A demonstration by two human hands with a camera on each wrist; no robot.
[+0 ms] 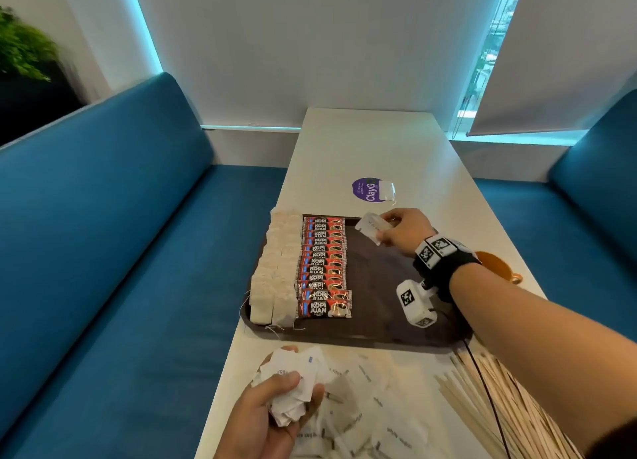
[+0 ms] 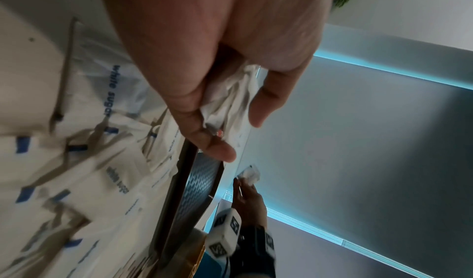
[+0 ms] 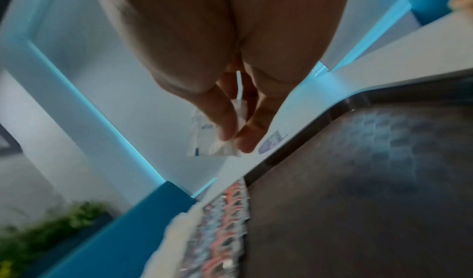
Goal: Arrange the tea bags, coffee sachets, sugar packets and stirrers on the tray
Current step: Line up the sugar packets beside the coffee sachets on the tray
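Observation:
A dark brown tray (image 1: pixel 379 303) lies on the white table. Along its left side stand rows of pale tea bags (image 1: pixel 275 272), and beside them a column of red coffee sachets (image 1: pixel 324 269). My right hand (image 1: pixel 400 231) hovers over the tray's far edge and pinches a white sugar packet (image 1: pixel 372 227) between thumb and fingers (image 3: pixel 225 124). My left hand (image 1: pixel 272 410), near the table's front edge, grips a bunch of white sugar packets (image 1: pixel 293 379), also seen crumpled in the left wrist view (image 2: pixel 230 100). More sugar packets (image 1: pixel 372 414) lie loose on the table, with wooden stirrers (image 1: pixel 489 389) to their right.
A purple round sticker (image 1: pixel 367 189) with a small clear packet (image 1: pixel 386 191) sits beyond the tray. An orange object (image 1: pixel 496 264) shows behind my right wrist. Blue bench seats (image 1: pixel 138 252) flank the table. The tray's right half (image 3: pixel 358 181) is bare.

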